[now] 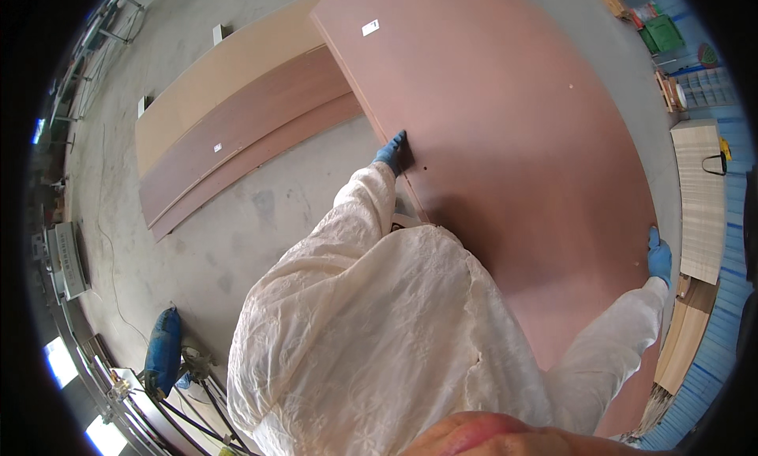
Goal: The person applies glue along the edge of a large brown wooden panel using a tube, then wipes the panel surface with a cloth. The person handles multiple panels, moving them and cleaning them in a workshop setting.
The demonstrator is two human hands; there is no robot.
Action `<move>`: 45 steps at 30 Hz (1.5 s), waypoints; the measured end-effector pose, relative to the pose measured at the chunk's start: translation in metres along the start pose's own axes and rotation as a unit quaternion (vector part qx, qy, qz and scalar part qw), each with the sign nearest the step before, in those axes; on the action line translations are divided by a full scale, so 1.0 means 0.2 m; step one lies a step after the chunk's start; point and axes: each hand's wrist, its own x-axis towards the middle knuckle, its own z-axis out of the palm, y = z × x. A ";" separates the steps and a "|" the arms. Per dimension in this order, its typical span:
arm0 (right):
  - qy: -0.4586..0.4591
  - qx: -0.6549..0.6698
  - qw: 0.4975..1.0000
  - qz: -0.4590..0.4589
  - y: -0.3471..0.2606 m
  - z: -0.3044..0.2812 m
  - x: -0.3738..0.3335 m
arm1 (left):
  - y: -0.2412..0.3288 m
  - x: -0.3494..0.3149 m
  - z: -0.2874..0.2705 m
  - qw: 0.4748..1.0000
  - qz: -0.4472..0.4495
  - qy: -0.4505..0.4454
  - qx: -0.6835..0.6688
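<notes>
A large reddish-brown board with a small white label near its far left corner stretches from in front of me down along my right side. My left hand, in a blue glove, grips its left edge, the fingers lying against the face near a small dark hole. At the opposite edge, my right hand, gloved in blue as well, clasps the board low on the right. Part of each hand's grip is hidden behind the edge. White sleeves cover both arms.
To the left, more brown boards and a tan board lie overlapped above the grey floor. A blue tank with hoses stands at lower left. Stacked pale boards and a green bin line the right wall.
</notes>
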 end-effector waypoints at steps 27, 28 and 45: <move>-0.088 0.096 0.991 0.009 -0.41 -0.01 3.18 | 0.53 1.84 2.30 0.983 0.078 0.072 0.149; -0.079 0.105 0.991 0.002 -0.51 -0.04 3.29 | 0.60 1.95 2.40 0.981 0.078 0.100 0.149; 0.040 -0.040 0.996 -0.062 -1.69 -0.27 5.31 | 1.50 2.98 3.57 0.998 0.053 0.021 -0.011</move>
